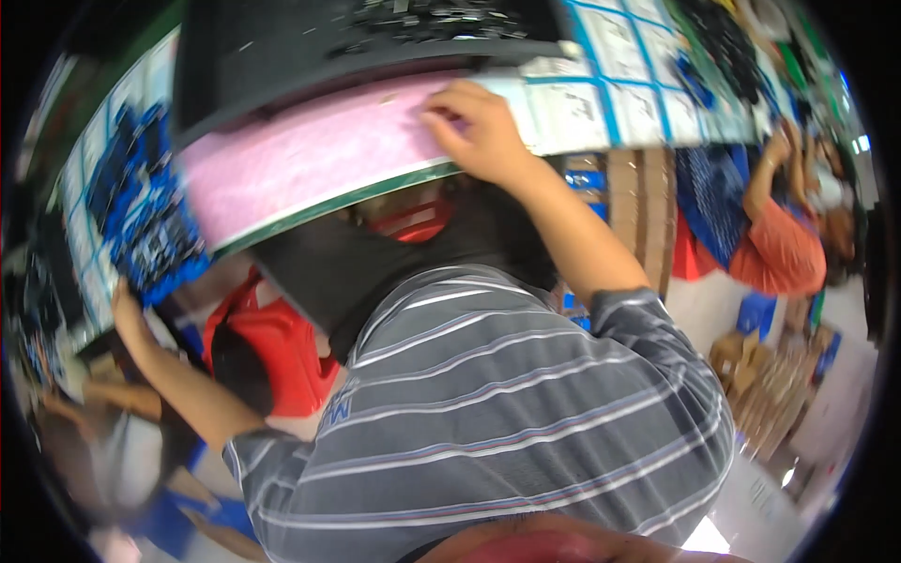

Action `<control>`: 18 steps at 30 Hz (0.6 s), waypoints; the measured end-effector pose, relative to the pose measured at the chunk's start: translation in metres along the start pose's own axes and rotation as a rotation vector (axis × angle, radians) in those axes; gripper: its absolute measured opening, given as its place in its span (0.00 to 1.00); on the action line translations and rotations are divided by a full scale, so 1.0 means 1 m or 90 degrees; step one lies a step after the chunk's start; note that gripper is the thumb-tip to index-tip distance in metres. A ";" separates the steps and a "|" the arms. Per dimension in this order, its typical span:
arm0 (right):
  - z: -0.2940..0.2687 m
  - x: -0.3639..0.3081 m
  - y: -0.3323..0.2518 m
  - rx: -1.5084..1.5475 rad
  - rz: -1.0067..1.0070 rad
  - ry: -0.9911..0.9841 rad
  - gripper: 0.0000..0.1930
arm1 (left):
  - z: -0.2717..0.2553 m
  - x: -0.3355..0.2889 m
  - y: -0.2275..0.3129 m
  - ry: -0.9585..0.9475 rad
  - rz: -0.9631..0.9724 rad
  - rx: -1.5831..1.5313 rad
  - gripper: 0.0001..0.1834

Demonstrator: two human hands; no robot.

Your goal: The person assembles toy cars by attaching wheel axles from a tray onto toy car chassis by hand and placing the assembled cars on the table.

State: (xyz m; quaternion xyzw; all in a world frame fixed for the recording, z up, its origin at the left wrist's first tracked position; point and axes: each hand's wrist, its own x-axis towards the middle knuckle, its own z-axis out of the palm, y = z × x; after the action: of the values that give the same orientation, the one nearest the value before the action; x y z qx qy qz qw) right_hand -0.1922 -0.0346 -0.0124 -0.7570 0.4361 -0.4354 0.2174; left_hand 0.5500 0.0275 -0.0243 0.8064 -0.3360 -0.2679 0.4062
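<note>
Worker (497, 403) with right hand (481, 129) curled over one pink mat (300, 159) beside one black tray (258, 70), left hand (126, 306) near one blue pile (158, 230); neither grip can be discerned.

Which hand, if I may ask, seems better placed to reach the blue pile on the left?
Probably the left: the left hand is close beside the blue pile, while the right hand is at the pink mat's opposite end.
</note>
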 end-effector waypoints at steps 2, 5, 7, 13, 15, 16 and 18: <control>-0.022 -0.019 -0.002 0.016 0.064 0.031 0.06 | 0.052 0.001 0.007 -0.058 -0.052 -0.159 0.25; -0.060 -0.044 0.002 -0.054 0.070 0.097 0.05 | 0.063 0.005 0.012 -0.048 -0.093 -0.205 0.25; -0.092 -0.056 0.015 -0.150 0.055 0.197 0.04 | 0.054 0.006 0.011 -0.060 -0.090 -0.221 0.24; -0.300 -0.052 0.101 -0.725 0.089 0.370 0.14 | 0.075 -0.046 0.076 0.247 0.411 0.443 0.26; -0.358 -0.068 0.140 -0.839 0.222 0.217 0.22 | 0.095 -0.125 0.154 0.406 0.480 0.325 0.21; -0.386 -0.081 0.168 -0.865 0.251 0.091 0.31 | 0.106 -0.153 0.173 0.450 0.506 0.235 0.19; -0.414 -0.101 0.196 -0.756 0.401 0.033 0.36 | 0.163 -0.199 0.208 0.322 0.490 0.074 0.16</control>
State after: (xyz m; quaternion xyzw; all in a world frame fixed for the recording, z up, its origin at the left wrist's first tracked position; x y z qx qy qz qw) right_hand -0.6601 -0.0306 0.0191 -0.5738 0.8068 -0.0557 -0.1295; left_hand 0.2423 0.0088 0.0948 0.6847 -0.5155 0.1269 0.4994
